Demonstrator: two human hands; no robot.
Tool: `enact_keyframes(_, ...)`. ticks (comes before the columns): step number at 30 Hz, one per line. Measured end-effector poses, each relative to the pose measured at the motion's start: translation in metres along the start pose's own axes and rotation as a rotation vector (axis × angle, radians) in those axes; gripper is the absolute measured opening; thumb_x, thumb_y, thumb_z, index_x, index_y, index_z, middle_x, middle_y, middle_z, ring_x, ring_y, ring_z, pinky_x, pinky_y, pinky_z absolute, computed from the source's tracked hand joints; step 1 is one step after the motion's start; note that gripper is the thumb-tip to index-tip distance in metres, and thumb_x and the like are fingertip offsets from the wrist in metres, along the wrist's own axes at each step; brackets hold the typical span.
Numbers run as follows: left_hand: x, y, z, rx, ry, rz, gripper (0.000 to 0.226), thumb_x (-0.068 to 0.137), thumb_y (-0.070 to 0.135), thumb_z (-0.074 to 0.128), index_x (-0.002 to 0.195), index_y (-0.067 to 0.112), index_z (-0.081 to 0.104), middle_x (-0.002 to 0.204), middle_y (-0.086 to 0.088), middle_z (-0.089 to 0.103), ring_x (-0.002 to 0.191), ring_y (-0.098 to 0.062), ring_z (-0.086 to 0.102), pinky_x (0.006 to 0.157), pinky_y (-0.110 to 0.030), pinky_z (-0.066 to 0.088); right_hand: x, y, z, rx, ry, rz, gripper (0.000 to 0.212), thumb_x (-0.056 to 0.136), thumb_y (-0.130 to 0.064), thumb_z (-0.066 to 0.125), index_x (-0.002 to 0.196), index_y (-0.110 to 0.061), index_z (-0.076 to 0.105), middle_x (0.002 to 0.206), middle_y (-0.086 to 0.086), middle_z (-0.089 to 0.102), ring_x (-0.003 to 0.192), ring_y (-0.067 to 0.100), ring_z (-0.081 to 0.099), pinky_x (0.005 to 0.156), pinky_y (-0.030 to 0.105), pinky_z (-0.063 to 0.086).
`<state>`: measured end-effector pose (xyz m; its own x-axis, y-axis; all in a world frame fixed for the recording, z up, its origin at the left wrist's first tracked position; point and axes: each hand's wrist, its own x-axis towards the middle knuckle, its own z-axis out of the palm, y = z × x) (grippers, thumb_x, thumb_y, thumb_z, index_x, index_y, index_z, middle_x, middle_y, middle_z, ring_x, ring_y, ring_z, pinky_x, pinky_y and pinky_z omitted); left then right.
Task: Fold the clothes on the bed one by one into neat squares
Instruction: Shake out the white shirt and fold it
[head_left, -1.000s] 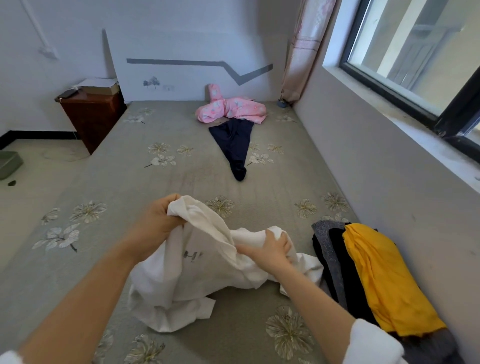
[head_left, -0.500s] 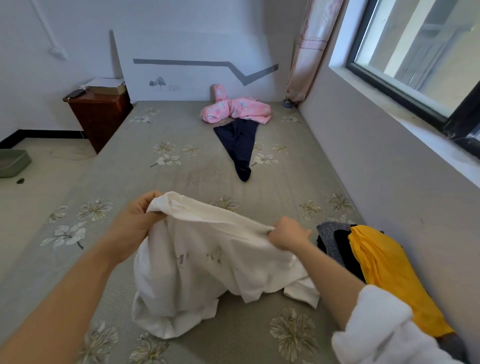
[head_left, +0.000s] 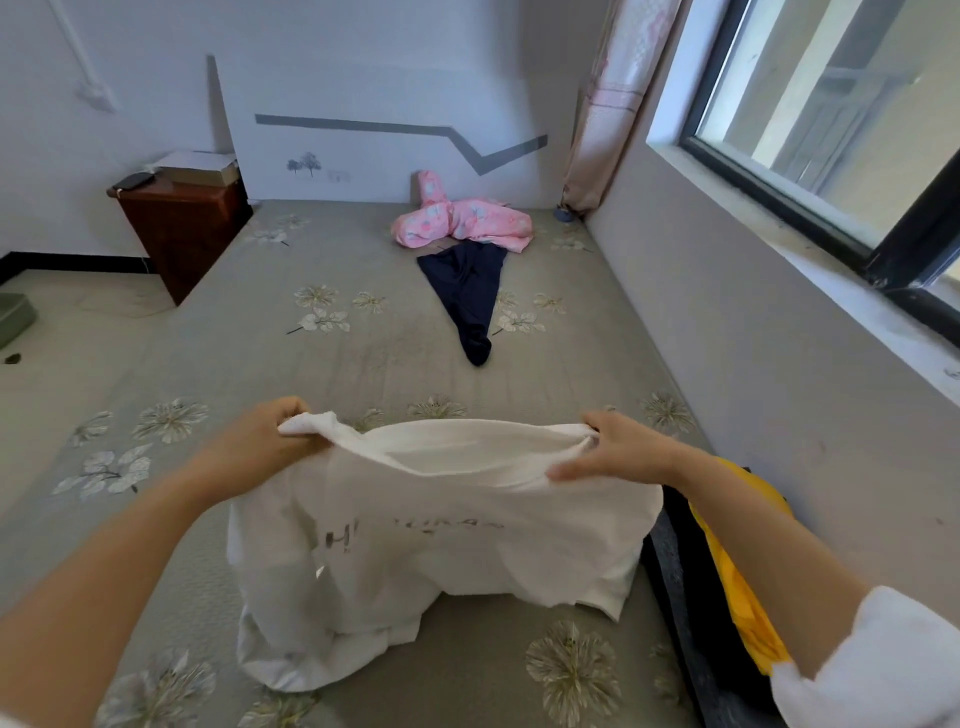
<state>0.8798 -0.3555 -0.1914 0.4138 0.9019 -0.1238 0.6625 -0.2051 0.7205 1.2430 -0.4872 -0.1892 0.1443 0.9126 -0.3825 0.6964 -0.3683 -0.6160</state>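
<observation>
Stretching a white shirt (head_left: 441, 525) between two hands, a person works at the near end of a bed (head_left: 249, 364) covered in a grey-green sheet printed with flowers. The left hand (head_left: 257, 441) grips one bunched end of the shirt's upper edge, fingers curled round the cloth. The right hand (head_left: 618, 449) pinches the other end, its thumb lying along the fabric. The upper edge is lifted off the bed and sags a little between the hands, while the lower part of the shirt lies crumpled on the sheet close to the person. Faint grey lettering shows on the cloth, too blurred to read.

Just beside the shirt, on the person's right and along the wall, lies a pile of dark clothes (head_left: 670, 566) with a yellow garment (head_left: 743, 613) on top; the right forearm passes over it. Well apart, at the far end of the bed, a navy garment (head_left: 467, 296) lies in a narrowing shape. Its wide end touches a pink flowered garment (head_left: 467, 226) heaped against the far wall.

A dark wooden nightstand (head_left: 182, 228) stands beside the bed on the left. A window (head_left: 831, 114) fills the upper right, and a pale curtain (head_left: 608, 104) hangs in the corner.
</observation>
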Motion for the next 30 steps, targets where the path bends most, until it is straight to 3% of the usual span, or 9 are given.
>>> enact_keyframes(5, -0.002, -0.003, -0.010, 0.317, -0.258, -0.114, 0.025, 0.068, 0.031, 0.084, 0.063, 0.019, 0.063, 0.058, 0.005, 0.062, 0.055, -0.009, 0.056, 0.051, -0.019, 0.038, 0.013, 0.034, 0.024, -0.668, 0.413, -0.105, 0.015, 0.078, -0.004, 0.057, 0.085, -0.012, 0.047, 0.091, 0.009, 0.056, 0.085, 0.031, 0.054, 0.062, 0.032, 0.029)
enact_keyframes(9, 0.005, -0.013, -0.017, 0.386, -0.066, -0.143, 0.044, 0.078, 0.021, 0.076, 0.050, 0.012, 0.044, 0.050, -0.002, 0.041, 0.047, -0.014, 0.036, 0.047, -0.028, 0.023, 0.021, 0.048, 0.015, -0.259, 0.721, 0.065, 0.012, 0.090, -0.008, 0.051, 0.079, -0.009, 0.056, 0.081, 0.014, 0.057, 0.081, 0.035, 0.055, 0.065, 0.036, 0.034)
enact_keyframes(14, -0.003, -0.013, -0.043, -0.083, 0.184, -0.073, 0.014, 0.092, 0.021, 0.056, 0.092, 0.014, 0.068, 0.085, -0.008, 0.065, 0.078, -0.024, 0.058, 0.076, -0.039, 0.046, 0.011, 0.013, -0.016, 0.401, 0.596, 0.012, 0.029, 0.096, -0.027, 0.049, 0.079, -0.003, 0.052, 0.070, 0.006, 0.049, 0.070, 0.021, 0.046, 0.055, 0.031, 0.032)
enact_keyframes(16, -0.004, -0.003, -0.061, -0.235, 0.367, -0.099, 0.016, 0.095, 0.022, 0.055, 0.086, 0.014, 0.065, 0.079, -0.009, 0.060, 0.074, -0.024, 0.054, 0.071, -0.037, 0.042, -0.010, -0.012, -0.040, 0.509, 0.533, -0.111, 0.049, 0.079, -0.048, 0.065, 0.078, 0.001, 0.058, 0.067, 0.006, 0.050, 0.065, 0.018, 0.048, 0.052, 0.027, 0.035)
enact_keyframes(18, -0.002, 0.006, -0.086, -0.349, 0.490, -0.138, 0.032, 0.086, 0.048, 0.063, 0.072, 0.018, 0.065, 0.078, -0.007, 0.062, 0.075, -0.024, 0.057, 0.071, -0.038, 0.045, -0.030, -0.035, -0.068, 0.427, 0.326, -0.188, 0.070, 0.054, -0.064, 0.076, 0.083, -0.001, 0.064, 0.067, 0.006, 0.059, 0.059, 0.016, 0.055, 0.051, 0.024, 0.043)
enact_keyframes(21, 0.001, 0.013, -0.110, -0.242, 0.431, -0.190, 0.054, 0.065, 0.073, 0.067, 0.079, 0.021, 0.069, 0.085, -0.008, 0.068, 0.079, -0.026, 0.064, 0.074, -0.045, 0.053, -0.033, -0.057, -0.089, 0.033, 0.129, -0.148, 0.054, 0.057, -0.052, 0.084, 0.092, -0.014, 0.069, 0.083, 0.001, 0.071, 0.077, 0.016, 0.068, 0.069, 0.030, 0.054)
enact_keyframes(25, 0.007, 0.016, -0.098, 0.010, 0.355, -0.159, 0.036, 0.092, 0.034, 0.060, 0.067, 0.009, 0.057, 0.064, -0.012, 0.055, 0.064, -0.028, 0.052, 0.061, -0.034, 0.045, -0.018, -0.058, -0.076, 0.058, 0.191, -0.156, 0.021, 0.072, -0.021, 0.081, 0.087, -0.009, 0.072, 0.085, 0.012, 0.072, 0.086, 0.032, 0.068, 0.069, 0.031, 0.052)
enact_keyframes(27, 0.011, 0.015, -0.090, 0.201, 0.421, -0.170, 0.045, 0.095, 0.025, 0.055, 0.055, 0.006, 0.049, 0.051, -0.009, 0.043, 0.049, -0.024, 0.041, 0.049, -0.029, 0.028, -0.021, -0.054, -0.067, 0.255, -0.104, -0.158, 0.018, 0.072, -0.025, 0.082, 0.082, -0.012, 0.076, 0.086, 0.010, 0.075, 0.083, 0.030, 0.071, 0.069, 0.031, 0.056)
enact_keyframes(30, 0.020, 0.019, -0.082, 0.160, 0.462, -0.224, 0.037, 0.098, 0.022, 0.047, 0.070, 0.001, 0.060, 0.061, -0.013, 0.052, 0.058, -0.027, 0.049, 0.052, -0.032, 0.034, -0.026, -0.068, -0.045, 0.130, -0.616, -0.196, 0.030, 0.073, -0.044, 0.078, 0.090, -0.020, 0.078, 0.092, 0.003, 0.075, 0.084, 0.017, 0.070, 0.074, 0.026, 0.054)
